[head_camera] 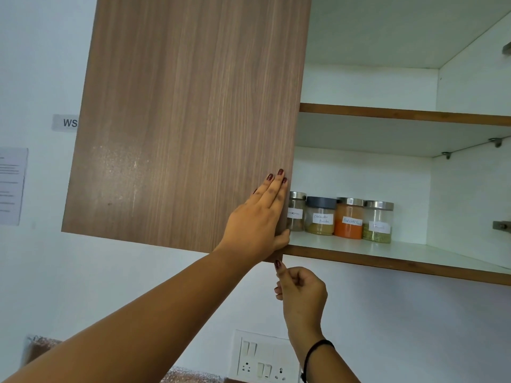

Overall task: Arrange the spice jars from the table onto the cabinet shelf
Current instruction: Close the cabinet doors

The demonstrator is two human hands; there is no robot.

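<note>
Wooden door (179,120) edge pinched by left hand (257,225); right hand (300,291) curled, empty, below.

Left of the wooden cabinet door (188,120), a small grey wall sign (65,122) reads "WS"; the door's edge cuts off anything after those letters. Further left of the door, a paper notice (11,186) carries printed lines too small to read. Just right of the door, the half-hidden jar (298,214) has a handwritten white label that is illegible. Next rightward, the dark-lidded jar (320,217) reads "Coriander Powder". The orange-filled jar (349,221) reads "Red chilli" plus a blurred word. The farthest jar (378,224) seems to read "Fennel".
</note>
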